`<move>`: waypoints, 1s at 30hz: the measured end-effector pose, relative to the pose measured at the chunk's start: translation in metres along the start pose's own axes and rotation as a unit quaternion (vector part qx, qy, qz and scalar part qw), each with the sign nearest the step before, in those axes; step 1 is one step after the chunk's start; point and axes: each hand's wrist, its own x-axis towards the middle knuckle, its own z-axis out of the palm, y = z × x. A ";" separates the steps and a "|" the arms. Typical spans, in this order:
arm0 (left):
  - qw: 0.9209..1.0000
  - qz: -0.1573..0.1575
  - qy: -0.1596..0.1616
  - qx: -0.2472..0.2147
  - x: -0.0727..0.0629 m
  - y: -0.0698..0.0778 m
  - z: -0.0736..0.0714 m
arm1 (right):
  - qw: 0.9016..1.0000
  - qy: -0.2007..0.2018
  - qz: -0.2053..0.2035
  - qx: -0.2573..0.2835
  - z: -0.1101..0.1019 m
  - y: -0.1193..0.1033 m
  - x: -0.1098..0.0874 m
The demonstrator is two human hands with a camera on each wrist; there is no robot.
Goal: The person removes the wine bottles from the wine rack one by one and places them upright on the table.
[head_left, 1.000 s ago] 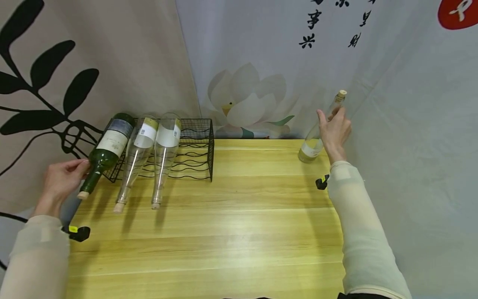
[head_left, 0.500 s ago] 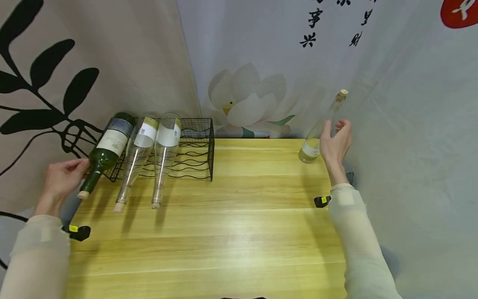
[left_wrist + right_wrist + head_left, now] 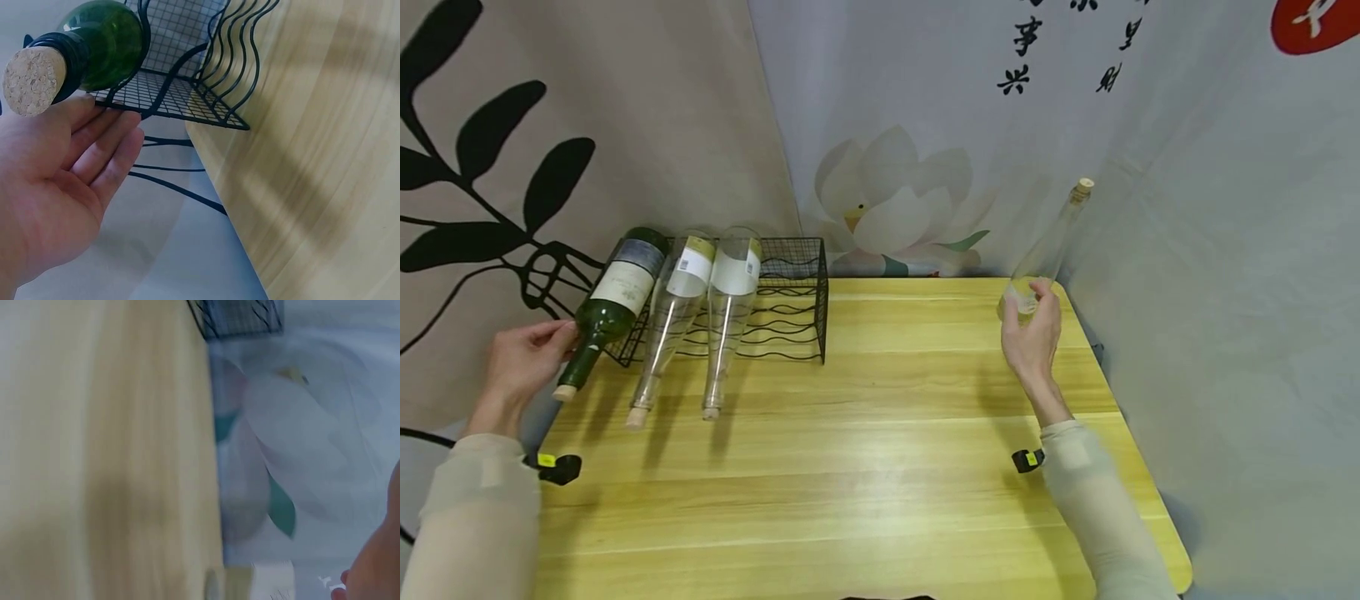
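Note:
On the left my left hand (image 3: 527, 367) holds the near-left corner of a black wire bottle rack (image 3: 797, 333), fingers bent at its edge; the thumb is hidden in the left wrist view. Close above those fingers lies the neck of a corked green wine bottle (image 3: 617, 287), tilted in the rack. Two clear corked bottles, one (image 3: 677, 308) in the middle and one (image 3: 730, 308) to its right, lie alongside. At the right, my right hand (image 3: 1033, 337) is raised in front of an upright clear corked bottle (image 3: 1060, 229), fingers loosely bent, apparently not gripping it.
The rack stands at the back left of the wooden table (image 3: 880, 467). A printed cloth (image 3: 917, 133) hangs behind the table. The table's right edge runs close beside the standing bottle, and a black leaf-shaped decoration (image 3: 497, 158) is at the far left.
My right hand has let go of the standing bottle's neck and drawn back toward me, then leftward in front of its base. My left hand, rack and bottles have stayed put.

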 end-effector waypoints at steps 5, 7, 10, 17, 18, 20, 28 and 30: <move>1.000 0.003 0.001 -0.003 0.001 0.000 0.001 | 0.994 -0.109 -0.012 0.014 0.027 -0.011 -0.028; 1.000 0.004 0.002 -0.005 0.001 0.000 0.002 | 0.989 -0.146 -0.013 0.018 0.040 -0.018 -0.038; 1.000 0.005 0.003 -0.006 0.001 -0.001 0.002 | 0.980 -0.196 -0.021 0.026 0.059 -0.028 -0.052; 1.000 0.013 0.004 0.007 0.002 0.000 0.000 | 0.953 -0.296 -0.052 0.036 0.100 -0.052 -0.080; 1.000 0.014 0.004 0.009 0.002 0.000 0.000 | 0.950 -0.305 -0.054 0.035 0.106 -0.057 -0.082; 1.000 0.013 0.002 0.015 0.002 0.000 0.000 | 0.943 -0.324 -0.057 0.037 0.116 -0.065 -0.086; 1.000 -0.001 0.012 0.019 0.001 0.000 0.002 | 0.925 -0.370 -0.065 0.054 0.150 -0.099 -0.085; 0.999 -0.006 0.016 0.027 0.001 0.001 0.002 | 0.923 -0.376 -0.067 0.055 0.159 -0.107 -0.083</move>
